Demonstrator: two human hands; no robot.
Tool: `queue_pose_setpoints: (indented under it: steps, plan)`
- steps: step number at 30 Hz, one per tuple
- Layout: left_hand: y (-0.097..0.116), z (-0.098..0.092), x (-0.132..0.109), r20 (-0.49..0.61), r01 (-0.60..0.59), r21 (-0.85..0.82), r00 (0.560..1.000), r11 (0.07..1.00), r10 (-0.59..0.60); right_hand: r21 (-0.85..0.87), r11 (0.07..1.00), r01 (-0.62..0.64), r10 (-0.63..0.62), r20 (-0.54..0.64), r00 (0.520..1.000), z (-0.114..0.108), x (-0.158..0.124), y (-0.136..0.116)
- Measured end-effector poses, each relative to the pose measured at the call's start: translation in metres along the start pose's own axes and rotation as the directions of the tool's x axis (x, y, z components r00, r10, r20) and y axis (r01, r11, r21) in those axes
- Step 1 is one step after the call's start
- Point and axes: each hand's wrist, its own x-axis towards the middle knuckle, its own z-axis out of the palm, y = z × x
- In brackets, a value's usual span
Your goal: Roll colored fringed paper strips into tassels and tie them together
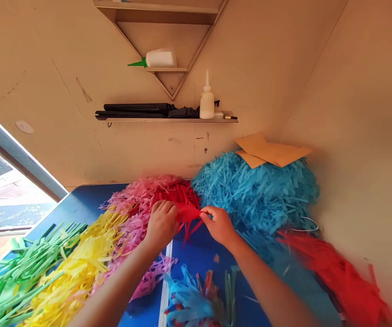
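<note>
Blue tabletop (80,206) carries shredded-paper piles left to right: green (15,277), yellow (80,259), pink (137,200), red (178,193), light blue (257,190), red (339,277); mixed bundle (196,299) at near edge.

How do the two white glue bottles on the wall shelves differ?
The upper bottle lies on its side on the small corner shelf; the lower bottle stands upright on the long shelf. The upper bottle has a green nozzle pointing left; the lower bottle's nozzle is white and points up. Both have white bodies with a tapered tip.
</note>
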Motion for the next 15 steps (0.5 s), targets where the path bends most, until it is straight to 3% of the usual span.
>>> queue_pose_setpoints:
  steps: [2, 4, 6, 8, 11, 15]
  plan:
    - [0.002, -0.002, -0.003, -0.005, -0.023, 0.033, 1.000, 0.999, 0.023, -0.049, 0.999, 0.018, -0.024, -0.120, 0.992, 0.002, -0.014, -0.010]
    - [0.003, -0.004, -0.006, -0.008, -0.045, 0.068, 0.999, 0.997, 0.046, -0.079, 0.988, 0.132, -0.145, -0.176, 0.974, 0.013, -0.033, -0.025]
    - [0.004, -0.008, -0.009, -0.018, -0.074, 0.119, 0.997, 0.990, 0.077, -0.039, 0.962, 0.272, -0.274, -0.093, 0.957, 0.031, -0.051, -0.039]
    - [0.003, -0.015, -0.013, -0.051, -0.094, 0.169, 0.993, 0.981, 0.104, 0.022, 0.954, 0.298, -0.298, -0.016, 0.955, 0.055, -0.060, -0.049]
    - [0.001, -0.027, -0.024, -0.123, -0.088, 0.195, 0.986, 0.977, 0.113, 0.117, 0.947, 0.298, -0.293, -0.059, 0.954, 0.092, -0.055, -0.055]
    - [-0.001, -0.045, -0.047, -0.246, -0.091, 0.239, 0.957, 0.967, 0.151, 0.375, 0.886, 0.273, -0.221, -0.176, 0.959, 0.128, -0.030, -0.067]
